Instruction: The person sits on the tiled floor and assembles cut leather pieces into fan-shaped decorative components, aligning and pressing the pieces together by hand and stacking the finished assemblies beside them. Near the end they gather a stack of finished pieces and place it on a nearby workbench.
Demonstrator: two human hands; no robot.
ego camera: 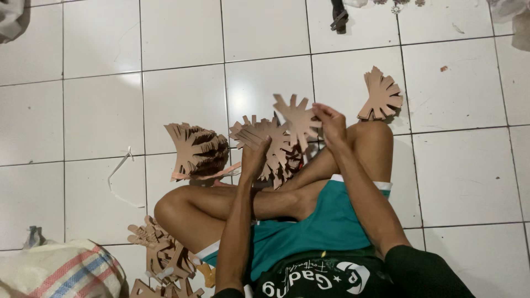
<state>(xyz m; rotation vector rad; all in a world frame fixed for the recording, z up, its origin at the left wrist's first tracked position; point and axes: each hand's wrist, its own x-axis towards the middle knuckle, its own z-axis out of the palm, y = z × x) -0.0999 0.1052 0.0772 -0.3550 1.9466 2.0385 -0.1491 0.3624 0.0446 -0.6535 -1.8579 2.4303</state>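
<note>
Our right hand (331,122) pinches one cutout (298,117); left hand (255,157) apparently grips the stack (270,146). Peel cleanly, fingers near the edge.

White tiled floor (99,110) bearing stacks of tan fan-shaped card cutouts: one stack (193,149) left of centre, one (380,96) upper right, a heap (163,259) lower left beside a striped woven sack (61,273); a white strip (118,176) lies apart.
</note>
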